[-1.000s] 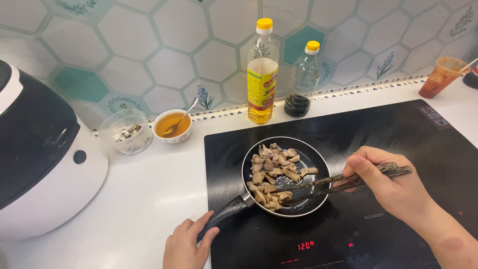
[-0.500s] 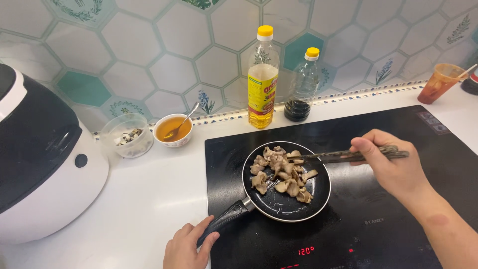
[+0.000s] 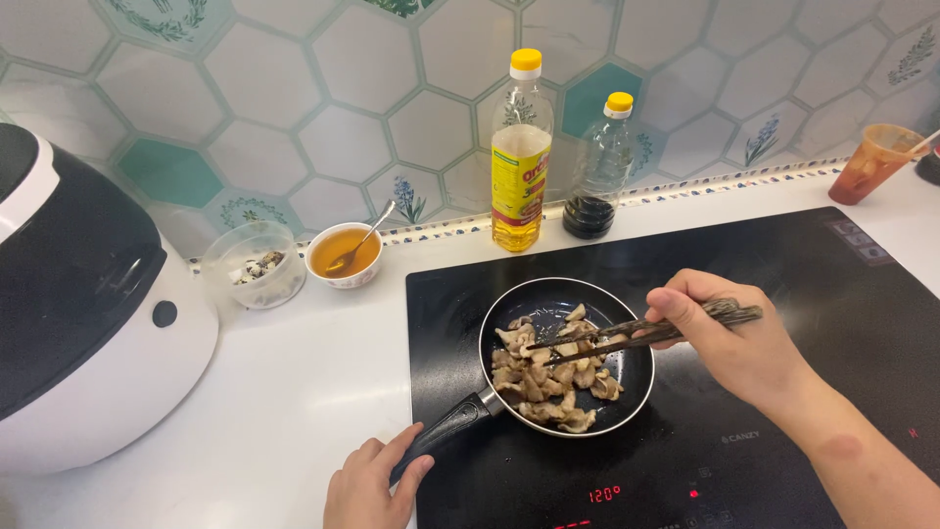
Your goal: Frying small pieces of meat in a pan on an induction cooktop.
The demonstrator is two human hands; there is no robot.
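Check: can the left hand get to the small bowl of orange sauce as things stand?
Probably yes. The left hand grips the pan handle, so it must let go first. Bare white counter lies between it and the sauce bowl; only the spoon sticks out.

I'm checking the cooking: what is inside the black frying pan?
The frying pan holds pale brown sliced pieces, with chopsticks tips among them. The pan base beneath the pieces is covered.

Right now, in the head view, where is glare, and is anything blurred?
Head view: soft glare lies on the black induction cooktop behind the frying pan; both hands, left hand and right hand, and the chopsticks look sharp.
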